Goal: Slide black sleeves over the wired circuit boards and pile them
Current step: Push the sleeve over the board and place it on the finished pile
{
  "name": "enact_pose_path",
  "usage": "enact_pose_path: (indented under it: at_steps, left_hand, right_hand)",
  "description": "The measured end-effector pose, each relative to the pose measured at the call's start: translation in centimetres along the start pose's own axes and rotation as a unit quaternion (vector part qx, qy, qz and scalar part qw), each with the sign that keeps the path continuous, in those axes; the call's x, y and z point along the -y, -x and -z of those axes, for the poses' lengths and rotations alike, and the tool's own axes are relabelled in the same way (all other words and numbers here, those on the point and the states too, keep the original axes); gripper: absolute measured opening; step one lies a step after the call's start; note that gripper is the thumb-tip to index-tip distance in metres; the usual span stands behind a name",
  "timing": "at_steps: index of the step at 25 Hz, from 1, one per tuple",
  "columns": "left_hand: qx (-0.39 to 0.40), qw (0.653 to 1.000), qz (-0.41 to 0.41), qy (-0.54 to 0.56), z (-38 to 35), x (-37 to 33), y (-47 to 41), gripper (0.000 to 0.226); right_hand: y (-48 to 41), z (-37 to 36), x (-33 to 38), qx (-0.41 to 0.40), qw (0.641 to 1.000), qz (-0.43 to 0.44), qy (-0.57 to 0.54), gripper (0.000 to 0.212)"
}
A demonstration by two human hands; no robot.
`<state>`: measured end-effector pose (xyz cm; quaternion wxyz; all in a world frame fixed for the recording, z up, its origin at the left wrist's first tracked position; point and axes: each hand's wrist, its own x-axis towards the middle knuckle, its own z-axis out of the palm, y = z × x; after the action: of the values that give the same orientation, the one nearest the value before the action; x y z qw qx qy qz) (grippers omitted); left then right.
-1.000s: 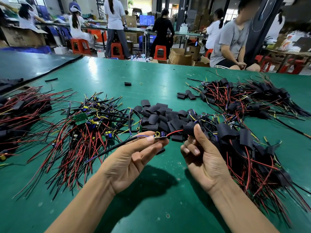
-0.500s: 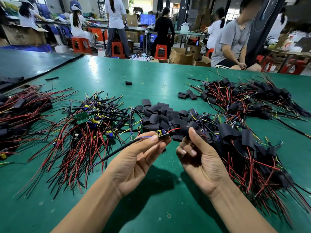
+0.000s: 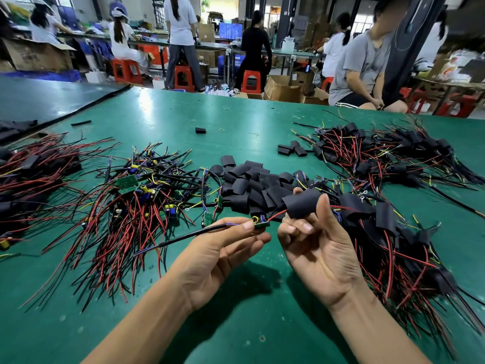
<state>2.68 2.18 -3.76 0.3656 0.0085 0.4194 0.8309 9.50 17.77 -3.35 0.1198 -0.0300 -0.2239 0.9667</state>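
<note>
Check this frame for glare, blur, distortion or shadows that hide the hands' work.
Head view: left hand pinching the circuit board and right hand holding the black sleeve are sharp, evenly lit; head view: pale glare on the far green table, the hands' shadow below them hides nothing; head view: wide-angle distortion curves the table edges and stretches the forearms.

The green surface [image 3: 236, 114] under the hands looks smooth and a bit shiny, while the black sleeve [image 3: 301, 204] they hold looks dull and rubbery.

Green worktable [image 3: 236, 114], red stools [image 3: 183, 77] — cardboard boxes [image 3: 282, 89], workshop floor
</note>
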Motion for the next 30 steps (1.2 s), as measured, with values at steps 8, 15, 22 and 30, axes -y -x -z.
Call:
enact_pose_path:
  at_steps: [8, 15, 22, 30]
  left_hand:
    - [0.018, 0.999, -0.025, 0.006, 0.2, 0.1, 0.0, 0.018]
    - [0.029, 0.999, -0.045, 0.002, 0.1, 0.1, 0.1, 0.021]
    - [0.023, 0.995, -0.079, -0.053, 0.3, 0.2, 0.0, 0.020]
    - [0.001, 0.962, -0.171, -0.213, 0.9, -0.3, 0.0, 0.021]
  right_hand:
    - [-0.4, 0.9, -1.6, -0.039, 0.971, 0.080, 0.223, 0.035]
    - [-0.3, 1.1, -2.2, -0.082, 0.921, 0.172, 0.341, 0.036]
    - [-0.1, 0.5, -3.3, -0.088, 0.961, 0.109, 0.237, 0.034]
    - [0.0, 0.7, -2.7, -0.056, 0.939, 0.084, 0.330, 0.025]
